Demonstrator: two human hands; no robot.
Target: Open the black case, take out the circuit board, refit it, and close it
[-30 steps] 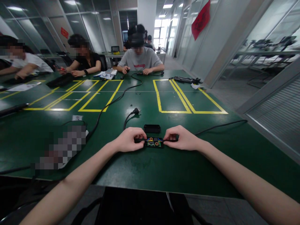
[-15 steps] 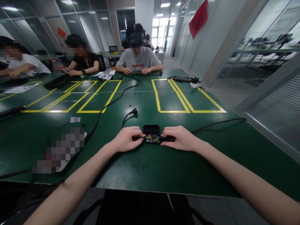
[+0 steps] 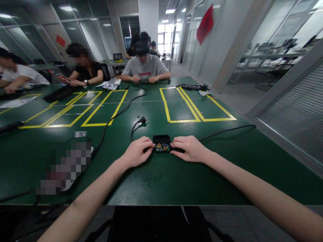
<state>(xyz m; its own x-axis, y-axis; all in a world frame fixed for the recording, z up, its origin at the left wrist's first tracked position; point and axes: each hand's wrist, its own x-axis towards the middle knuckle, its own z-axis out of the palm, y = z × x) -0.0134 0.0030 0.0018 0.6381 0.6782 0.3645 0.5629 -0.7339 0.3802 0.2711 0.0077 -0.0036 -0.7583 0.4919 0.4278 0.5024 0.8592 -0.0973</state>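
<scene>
A small black case (image 3: 161, 151) lies on the green table with its circuit board (image 3: 159, 148) exposed, coils and coloured wires showing. Directly behind the board is the black case cover (image 3: 161, 138), its hollow side visible; whether it is joined to the case I cannot tell. My left hand (image 3: 138, 150) is closed in a pinch on the black cable at the case's left end. On the opposite end, my right hand (image 3: 190, 149) pinches the cable there. My fingers hide much of both cable ends. A black power plug (image 3: 143, 120) rests beyond my left hand on its curved cord.
Another black cable (image 3: 228, 132) runs off to the right. A blurred-out object (image 3: 68, 168) lies at left beside a long cord. Yellow tape rectangles (image 3: 183, 121) mark the green table (image 3: 151, 188). Across it sit several people, one in a grey shirt (image 3: 146, 67).
The head view has shifted slightly, so the room appears moved a little left. Both hands keep their pinch at the case's ends, and the case stays nearly in place.
</scene>
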